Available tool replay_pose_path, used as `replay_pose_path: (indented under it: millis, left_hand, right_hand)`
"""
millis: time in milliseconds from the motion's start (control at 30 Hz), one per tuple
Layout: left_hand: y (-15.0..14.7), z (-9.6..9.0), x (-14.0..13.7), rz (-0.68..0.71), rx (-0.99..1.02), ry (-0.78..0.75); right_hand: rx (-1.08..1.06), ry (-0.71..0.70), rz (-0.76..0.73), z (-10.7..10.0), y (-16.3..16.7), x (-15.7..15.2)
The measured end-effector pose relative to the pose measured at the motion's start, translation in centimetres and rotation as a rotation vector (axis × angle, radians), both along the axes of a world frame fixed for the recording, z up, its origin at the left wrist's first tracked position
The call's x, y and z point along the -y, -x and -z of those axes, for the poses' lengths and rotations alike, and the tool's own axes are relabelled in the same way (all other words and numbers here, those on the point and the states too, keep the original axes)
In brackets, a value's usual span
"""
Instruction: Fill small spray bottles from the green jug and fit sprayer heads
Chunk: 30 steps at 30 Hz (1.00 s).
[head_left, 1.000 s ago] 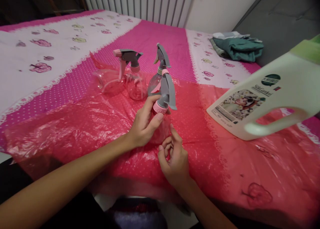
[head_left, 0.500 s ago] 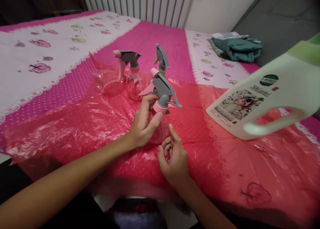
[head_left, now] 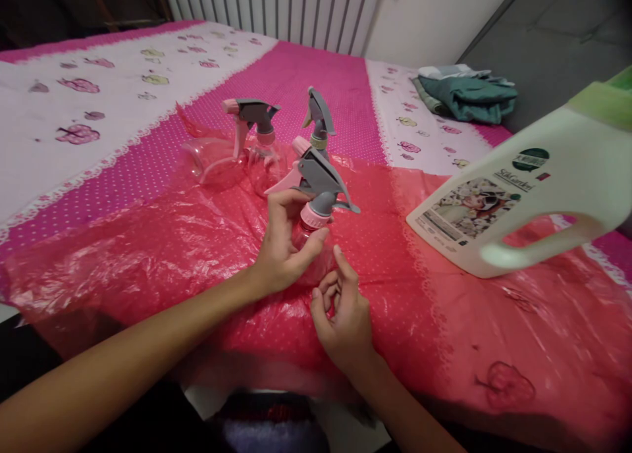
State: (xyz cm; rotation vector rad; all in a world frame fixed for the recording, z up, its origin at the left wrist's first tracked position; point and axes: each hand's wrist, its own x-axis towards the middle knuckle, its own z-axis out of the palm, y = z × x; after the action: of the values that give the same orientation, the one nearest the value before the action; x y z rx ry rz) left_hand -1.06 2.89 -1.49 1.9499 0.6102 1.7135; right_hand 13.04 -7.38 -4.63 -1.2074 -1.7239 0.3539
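In front of me stands a clear spray bottle (head_left: pixel 323 262) with a grey and pink trigger head (head_left: pixel 320 176) and a pink collar. My left hand (head_left: pixel 284 245) is closed around it just under the collar, thumb across the front. Beside the bottle's lower right side is my right hand (head_left: pixel 343 315), its index finger stretched up close to the wall and the other fingers loosely curled. Nothing shows within that hand; whether the index fingertip touches the bottle I cannot tell. Much of the bottle's see-through body is covered by my left hand.
Behind stand a pink-collared spray bottle (head_left: pixel 265 138) and one with a yellowish collar (head_left: pixel 320 142). A clear bottle (head_left: pixel 210 160) lies at the left. On the right, a large white detergent jug (head_left: pixel 474 176) stands tilted on red plastic sheeting (head_left: pixel 162 255). Folded cloths (head_left: pixel 474 94) lie farther back.
The trigger head has turned and shifted slightly left, and a gap shows below its collar. My left thumb has slid right across the bottle. My right hand has stayed nearly still.
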Motion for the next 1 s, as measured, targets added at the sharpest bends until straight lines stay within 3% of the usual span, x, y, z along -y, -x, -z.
replay_pose_path:
  millis: [300, 533, 767, 1000]
  left_hand:
    - [-0.1, 0.3, 0.1, 0.013, 0.021, -0.016]
    - [0.7, -0.1, 0.0, -0.106, -0.118, -0.093]
    - [0.3, -1.0, 0.7, -0.021, 0.003, 0.002]
    - [-0.1, 0.3, 0.0, 0.001, 0.045, -0.033]
  right_hand:
    - [-0.001, -0.001, -0.001, 0.0, 0.0, -0.1]
    - [-0.003, 0.004, 0.001, 0.1, 0.0, 0.0]
    - [-0.011, 0.024, 0.005, 0.3, 0.0, 0.1]
    - [-0.007, 0.021, 0.001, 0.2, -0.1, 0.1]
